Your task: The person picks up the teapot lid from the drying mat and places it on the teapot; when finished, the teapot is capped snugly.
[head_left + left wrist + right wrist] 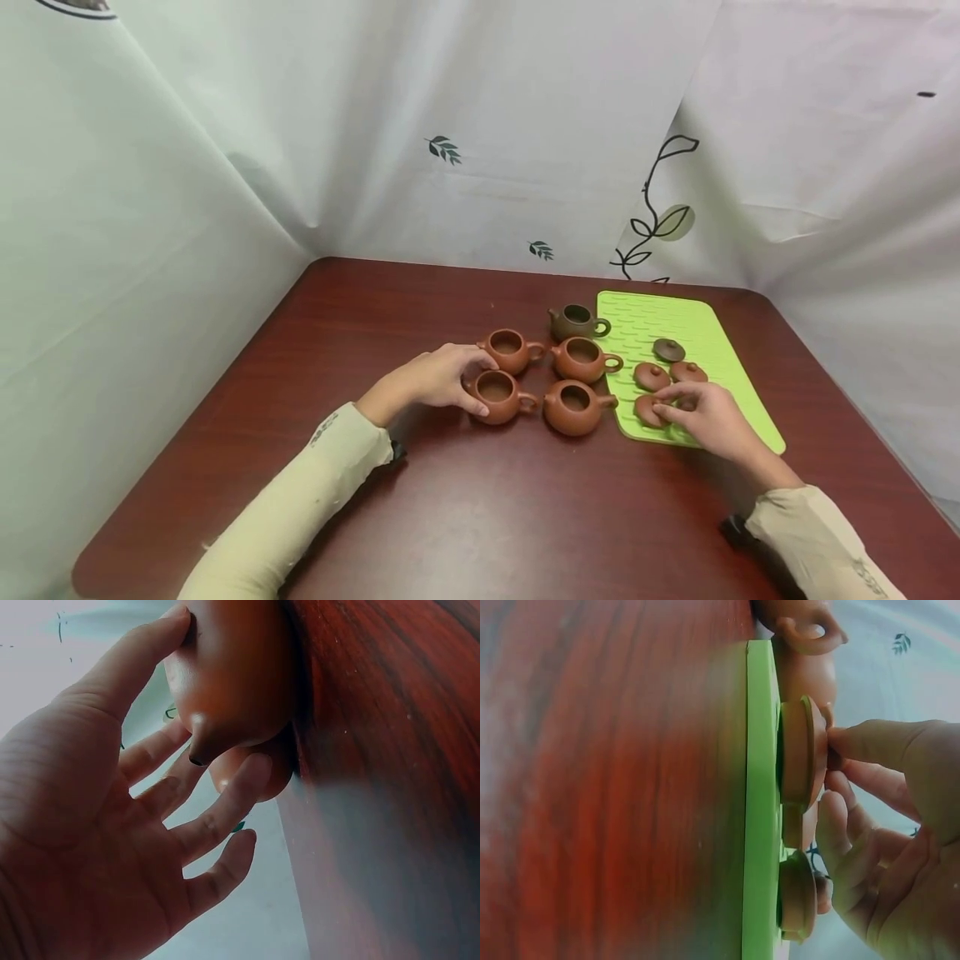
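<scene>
My left hand point(446, 377) curves around the spout side of the front-left reddish-brown clay teapot point(496, 397), thumb on its near side and index finger reaching behind it. In the left wrist view the spout points between thumb and fingers, and the other fingers are spread loosely. At the green mat's near left, my right hand point(707, 414) pinches the knob of a reddish-brown teapot lid point(799, 750) between thumb and fingertips. That lid is close over the mat point(731, 392). Another reddish-brown lid point(798, 896) lies beside it, mostly covered by the hand in the head view.
Lidless teapots stand close together: reddish ones at back left point(506, 352), middle right point(582, 360) and front right point(574, 408), plus a dark brown one point(577, 322) behind. On the mat lie a dark lid point(669, 350) and reddish lids point(652, 377). White fabric point(480, 208) walls the table.
</scene>
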A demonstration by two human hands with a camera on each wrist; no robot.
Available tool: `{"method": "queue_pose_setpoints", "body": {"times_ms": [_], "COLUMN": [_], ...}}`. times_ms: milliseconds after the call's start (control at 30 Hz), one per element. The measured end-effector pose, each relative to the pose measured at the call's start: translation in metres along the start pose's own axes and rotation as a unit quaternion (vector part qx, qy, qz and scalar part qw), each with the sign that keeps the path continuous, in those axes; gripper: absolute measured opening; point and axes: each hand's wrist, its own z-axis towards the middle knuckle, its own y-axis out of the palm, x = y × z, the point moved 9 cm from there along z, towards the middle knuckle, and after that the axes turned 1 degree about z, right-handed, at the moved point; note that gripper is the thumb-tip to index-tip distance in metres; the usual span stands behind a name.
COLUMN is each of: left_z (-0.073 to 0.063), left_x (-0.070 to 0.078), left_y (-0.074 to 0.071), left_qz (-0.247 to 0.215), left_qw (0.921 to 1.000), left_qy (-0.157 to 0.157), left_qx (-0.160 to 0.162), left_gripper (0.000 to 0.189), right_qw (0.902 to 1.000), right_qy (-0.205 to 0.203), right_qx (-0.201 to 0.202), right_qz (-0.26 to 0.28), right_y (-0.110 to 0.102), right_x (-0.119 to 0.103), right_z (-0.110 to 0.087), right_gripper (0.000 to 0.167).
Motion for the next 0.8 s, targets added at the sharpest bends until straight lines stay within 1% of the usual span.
{"method": "queue_pose_setpoints", "body": {"times_ms": [233,400,533,633,800], "left_z": [0.004,0.004,0.004,0.005,0.005], "left_x": [0.001,-0.001,0.000,0.000,-0.001], "left_y": [-0.002,-0.001,-0.003,-0.003,-0.003], "left_qz": [-0.007,-0.012,-0.021,-0.025,-0.028], "left_qw": [1.0000,0.9999,0.9997,0.9995,0.9996], "left_qy": [0.003,0.006,0.014,0.016,0.006], "left_qx": [-0.002,0.002,0.004,0.005,-0.001], "left_gripper": [0.065,0.065,0.064,0.063,0.064], "right_qw": [0.9993,0.9975,0.9954,0.9939,0.9922], "right_qy": [0.028,0.054,0.068,0.068,0.070], "right_qx": [0.026,0.045,0.065,0.084,0.092], "right_qz": [-0.004,0.008,0.017,0.023,0.047], "right_y": [-0.009,-0.013,-0.017,-0.020,-0.020], "right_x": [0.000,-0.009,-0.020,-0.031,-0.049], "right_z": [-0.003,-0.004,-0.003,-0.003,0.000], "right_gripper": [0.011,0.013,0.016,0.016,0.017]}}
